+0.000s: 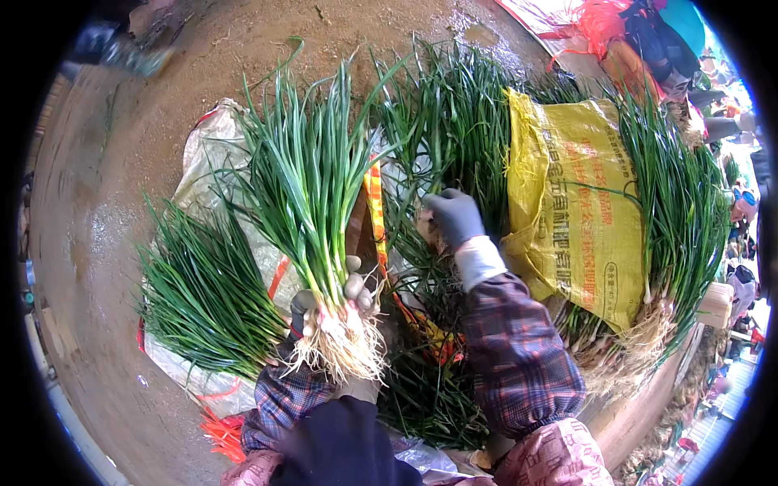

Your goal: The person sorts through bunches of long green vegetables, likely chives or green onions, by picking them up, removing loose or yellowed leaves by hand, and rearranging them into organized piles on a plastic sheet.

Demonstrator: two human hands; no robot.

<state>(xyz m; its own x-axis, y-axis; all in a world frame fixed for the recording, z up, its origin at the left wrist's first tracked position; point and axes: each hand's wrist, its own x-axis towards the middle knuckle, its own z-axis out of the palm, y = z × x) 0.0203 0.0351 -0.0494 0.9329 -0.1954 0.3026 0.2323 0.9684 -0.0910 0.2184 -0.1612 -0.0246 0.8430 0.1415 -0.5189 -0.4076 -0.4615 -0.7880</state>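
Note:
My left hand [354,286], in a grey glove, wraps round the lower stems of a bunch of green garlic [312,194]. Its long leaves fan away from me, and pale stringy roots [344,344] hang toward me below the fingers. My right hand [456,217], also grey-gloved, reaches over loose dark-green stalks [413,154] in the middle. Its fingers are curled beside something brownish; what lies in them is hidden. Left of the held bunch, another green bundle [211,296] lies on a whitish woven sack [212,158].
A yellow printed woven sack [579,202] covers part of a large heap of stalks [677,211] on the right. Red plastic strips [223,433] lie at lower left. Orange-yellow sheeting [377,206] shows between the piles. Bare brown ground [105,235] stretches left; other people are at upper right.

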